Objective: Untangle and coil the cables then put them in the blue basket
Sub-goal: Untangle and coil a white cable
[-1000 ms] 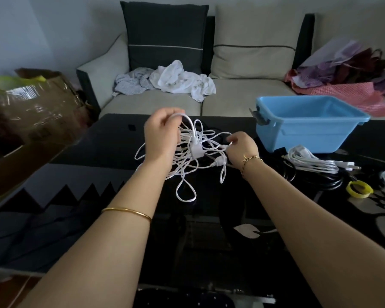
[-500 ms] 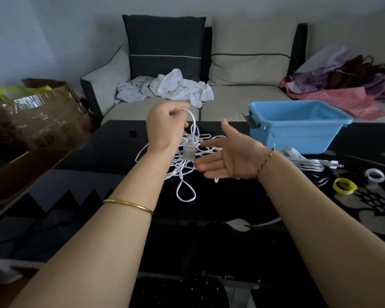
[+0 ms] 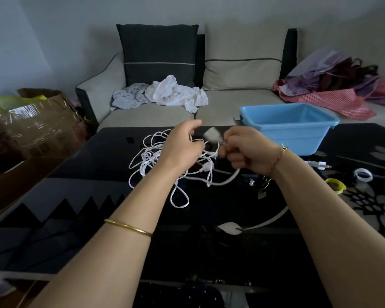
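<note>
We see the tangle of thin white cables (image 3: 150,156) lying on the glossy black desk (image 3: 98,196), left of the blue plastic basket (image 3: 293,132). Our right hand (image 3: 247,152) curls round a thicker white cable (image 3: 228,180). Our left hand (image 3: 182,147) hovers over the tangle, and we cannot tell whether it holds anything.

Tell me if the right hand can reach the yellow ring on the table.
Probably yes: the yellow ring lies uncovered right of the right hand, though it grips a white cable.
</note>
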`<state>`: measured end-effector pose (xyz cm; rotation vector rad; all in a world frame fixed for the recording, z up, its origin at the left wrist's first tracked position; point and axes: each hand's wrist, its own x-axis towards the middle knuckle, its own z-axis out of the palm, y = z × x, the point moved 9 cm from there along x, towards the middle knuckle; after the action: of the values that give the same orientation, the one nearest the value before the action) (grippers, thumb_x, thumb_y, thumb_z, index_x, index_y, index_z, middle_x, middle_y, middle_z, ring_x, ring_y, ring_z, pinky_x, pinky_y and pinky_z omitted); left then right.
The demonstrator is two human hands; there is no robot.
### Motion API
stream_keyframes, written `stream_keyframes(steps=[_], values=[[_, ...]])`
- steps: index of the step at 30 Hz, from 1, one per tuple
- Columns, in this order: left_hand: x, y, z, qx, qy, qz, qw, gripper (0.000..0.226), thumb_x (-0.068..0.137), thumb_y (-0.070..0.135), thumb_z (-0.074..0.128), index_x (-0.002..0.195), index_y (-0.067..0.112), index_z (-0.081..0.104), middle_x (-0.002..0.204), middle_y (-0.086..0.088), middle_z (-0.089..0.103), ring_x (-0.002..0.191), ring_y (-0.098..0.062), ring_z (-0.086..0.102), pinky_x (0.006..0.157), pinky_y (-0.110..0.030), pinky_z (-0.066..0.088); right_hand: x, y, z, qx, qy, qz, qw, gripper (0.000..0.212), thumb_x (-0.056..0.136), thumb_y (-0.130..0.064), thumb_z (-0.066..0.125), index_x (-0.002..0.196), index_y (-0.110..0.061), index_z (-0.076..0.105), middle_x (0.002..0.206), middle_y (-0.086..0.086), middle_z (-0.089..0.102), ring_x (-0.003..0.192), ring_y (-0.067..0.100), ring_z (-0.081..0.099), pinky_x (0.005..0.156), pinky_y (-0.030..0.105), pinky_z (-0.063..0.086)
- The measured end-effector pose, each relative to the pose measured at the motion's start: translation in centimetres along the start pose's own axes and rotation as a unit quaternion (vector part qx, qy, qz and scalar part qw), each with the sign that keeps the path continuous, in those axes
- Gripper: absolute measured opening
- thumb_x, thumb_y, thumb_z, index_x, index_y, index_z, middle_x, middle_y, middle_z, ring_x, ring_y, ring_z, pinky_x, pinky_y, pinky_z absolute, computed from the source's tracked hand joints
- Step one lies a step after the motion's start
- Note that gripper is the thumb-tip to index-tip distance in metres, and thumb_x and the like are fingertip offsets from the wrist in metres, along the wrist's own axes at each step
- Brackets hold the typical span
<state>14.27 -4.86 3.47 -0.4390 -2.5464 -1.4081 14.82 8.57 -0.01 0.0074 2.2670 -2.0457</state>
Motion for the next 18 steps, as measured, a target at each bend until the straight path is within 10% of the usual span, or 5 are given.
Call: stream_keyframes(steps=[4,11,18], values=[[-0.3,1.7,2.6,0.006,-0.111,0.048,0.993,0.055,0.085,-0.001,0.052,0.136,0.020,0.050,0.124,-0.005,0.061,0.087,-0.006,0.061,0.079,-0.017,0.045,-1.2,-1.3,1.3,-0.144,-0.099,-0.036,0.984,0.027,0.080,0.014,0.031,0.074,-0.012,0.034,0.059,0.016,0.054,0.031,0.007,0.020,0.033,0.012,0.018],[0.0,0.9,4.2,-0.101,-0.169,-0.010,0.980,0.024,0.097,0.020,0.050,0.086,0.005,0.066,0.056,0.003,0.058,0.058,-0.012,0.053,0.071,-0.032,0.045,-0.5,-4.0,-1.9,-0.170,0.034,-0.175,0.969,0.027,0.078,0.014,0.047,0.077,-0.013,0.045,0.065,0.014,0.060,0.042,0.018,0.040,0.040,0.022,0.032],[-2.3,1.3,5.5,-0.294,-0.343,-0.082,0.889,0.029,0.097,0.009,0.046,0.123,0.010,0.058,0.063,-0.005,0.065,0.065,-0.015,0.063,0.075,-0.031,0.053,0.1,-2.6,-5.2,0.039,0.165,-0.174,0.970,0.004,0.085,-0.004,0.063,0.085,-0.007,0.065,0.064,0.001,0.065,0.054,0.011,0.060,0.055,0.021,0.053]])
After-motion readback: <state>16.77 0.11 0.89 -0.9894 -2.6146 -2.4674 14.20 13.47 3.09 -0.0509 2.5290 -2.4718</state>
